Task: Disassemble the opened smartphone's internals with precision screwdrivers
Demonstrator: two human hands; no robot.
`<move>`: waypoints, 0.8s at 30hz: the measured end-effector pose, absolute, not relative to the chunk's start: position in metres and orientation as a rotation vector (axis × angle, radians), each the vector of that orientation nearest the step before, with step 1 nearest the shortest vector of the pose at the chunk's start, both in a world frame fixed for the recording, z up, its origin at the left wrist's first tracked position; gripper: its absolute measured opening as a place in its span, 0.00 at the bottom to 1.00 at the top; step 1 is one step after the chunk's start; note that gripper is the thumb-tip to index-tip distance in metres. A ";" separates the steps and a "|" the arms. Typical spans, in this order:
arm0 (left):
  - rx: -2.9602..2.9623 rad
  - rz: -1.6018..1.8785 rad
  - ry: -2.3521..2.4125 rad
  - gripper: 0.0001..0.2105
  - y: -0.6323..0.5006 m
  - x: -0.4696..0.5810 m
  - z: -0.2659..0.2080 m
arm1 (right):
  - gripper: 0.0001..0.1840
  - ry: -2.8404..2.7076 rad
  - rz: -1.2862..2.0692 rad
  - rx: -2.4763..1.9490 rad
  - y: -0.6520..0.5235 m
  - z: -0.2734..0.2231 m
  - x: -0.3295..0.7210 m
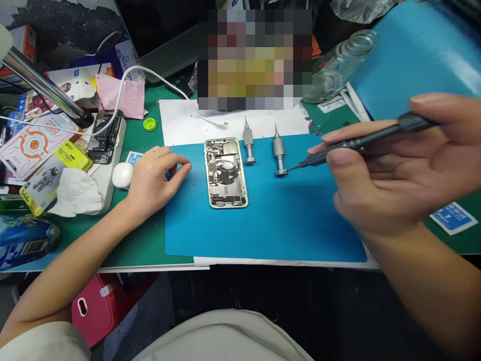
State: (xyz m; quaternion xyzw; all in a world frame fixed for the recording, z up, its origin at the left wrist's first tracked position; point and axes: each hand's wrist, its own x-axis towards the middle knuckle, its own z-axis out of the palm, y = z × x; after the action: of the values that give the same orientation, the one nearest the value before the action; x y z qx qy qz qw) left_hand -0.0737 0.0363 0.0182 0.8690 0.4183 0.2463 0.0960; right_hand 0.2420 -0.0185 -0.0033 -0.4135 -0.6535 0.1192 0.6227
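An opened phone (226,173) lies on the blue mat (263,230), its inner boards and round coil exposed. To its left my left hand (156,178) rests at the mat's edge, fingers curled and thumb against the index fingertip. Whether anything is pinched there is hidden. A tiny metal piece (194,182) lies just beside that hand. My right hand (391,175) is raised over the mat's right side, closed around a slim black pointed tool (338,147). The tool's thin tip appears by the base of a grey screwdriver (278,150); contact cannot be told. A second grey screwdriver (248,143) stands nearer the phone.
A white cable (150,72) crosses the back left, over a power strip (114,170) bearing phone parts (103,138). A white earbud case (123,175) touches my left wrist area. Behind stands a glass jar (341,65). A blue packet (453,218) lies at right.
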 end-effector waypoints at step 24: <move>2.350 1.012 1.989 0.25 -0.136 -0.115 -0.020 | 0.25 -1.938 0.257 -1.556 -0.019 -0.055 0.292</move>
State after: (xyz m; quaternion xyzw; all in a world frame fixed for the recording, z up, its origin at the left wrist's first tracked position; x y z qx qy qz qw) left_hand -0.1146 -0.1363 -0.0203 0.7241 0.6131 0.3120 -0.0497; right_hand 0.2921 -0.0194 -0.0548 -0.5908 -0.7360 0.0975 0.3159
